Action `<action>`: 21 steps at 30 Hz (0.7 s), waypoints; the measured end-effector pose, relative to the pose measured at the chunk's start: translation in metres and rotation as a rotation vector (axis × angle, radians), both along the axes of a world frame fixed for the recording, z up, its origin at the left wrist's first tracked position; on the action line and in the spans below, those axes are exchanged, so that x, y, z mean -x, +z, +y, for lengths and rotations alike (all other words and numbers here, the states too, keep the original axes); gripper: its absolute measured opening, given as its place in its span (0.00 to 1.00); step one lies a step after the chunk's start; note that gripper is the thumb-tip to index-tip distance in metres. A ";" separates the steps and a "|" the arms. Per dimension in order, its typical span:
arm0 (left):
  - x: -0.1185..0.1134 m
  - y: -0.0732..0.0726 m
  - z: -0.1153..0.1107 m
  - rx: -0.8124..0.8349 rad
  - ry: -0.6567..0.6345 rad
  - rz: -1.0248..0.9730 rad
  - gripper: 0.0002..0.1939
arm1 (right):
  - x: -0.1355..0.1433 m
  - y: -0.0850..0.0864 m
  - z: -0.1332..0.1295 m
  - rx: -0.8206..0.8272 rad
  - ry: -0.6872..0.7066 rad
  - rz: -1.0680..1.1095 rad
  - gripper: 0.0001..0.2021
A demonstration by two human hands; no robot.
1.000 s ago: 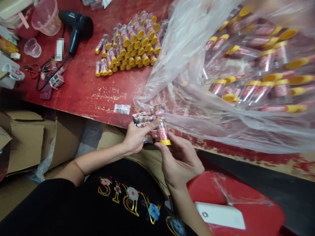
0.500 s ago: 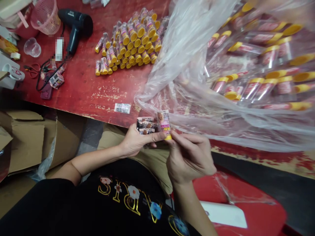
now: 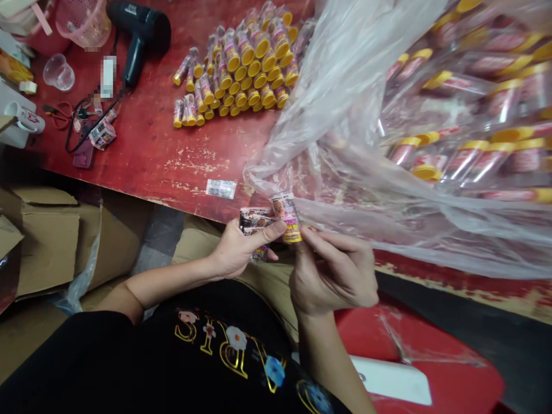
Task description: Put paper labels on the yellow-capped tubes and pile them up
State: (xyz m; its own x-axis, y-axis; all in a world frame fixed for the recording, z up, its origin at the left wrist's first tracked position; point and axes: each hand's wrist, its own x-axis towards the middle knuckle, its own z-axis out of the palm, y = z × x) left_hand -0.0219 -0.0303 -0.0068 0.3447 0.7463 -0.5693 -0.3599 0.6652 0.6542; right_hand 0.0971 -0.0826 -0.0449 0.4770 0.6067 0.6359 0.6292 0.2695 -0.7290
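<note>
My left hand is closed round a small stack of printed plastic sleeves, dark with pink and purple print. Its thumb presses on a single printed sleeve, white and pink at the top and yellow at the lower end, which bulges slightly. At that sleeve's lower right edge, my right hand pinches with thumb and forefinger. Both hands are in front of the table edge, above my lap. On the table just beyond them lies one loose flat sleeve.
A large clear plastic bag of yellow-capped tubes spreads over the right side. Wrapped tubes are piled on the red table. A heat gun, pliers and pink basket sit left; cardboard boxes stand below.
The single sleeve has turned a little and looks wider and more rounded, with more of its yellow end showing. My hands have stayed nearly in place; the view has shifted slightly.
</note>
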 end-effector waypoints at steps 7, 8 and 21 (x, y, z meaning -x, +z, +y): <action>-0.002 0.001 -0.001 0.028 0.018 0.004 0.32 | 0.003 -0.003 0.008 -0.001 -0.001 0.002 0.19; -0.002 0.000 0.001 0.020 0.031 0.019 0.32 | 0.003 -0.004 0.008 0.027 0.014 0.005 0.19; 0.160 -0.025 0.249 -0.432 0.341 1.071 0.10 | -0.026 -0.044 -0.017 0.208 0.043 0.076 0.18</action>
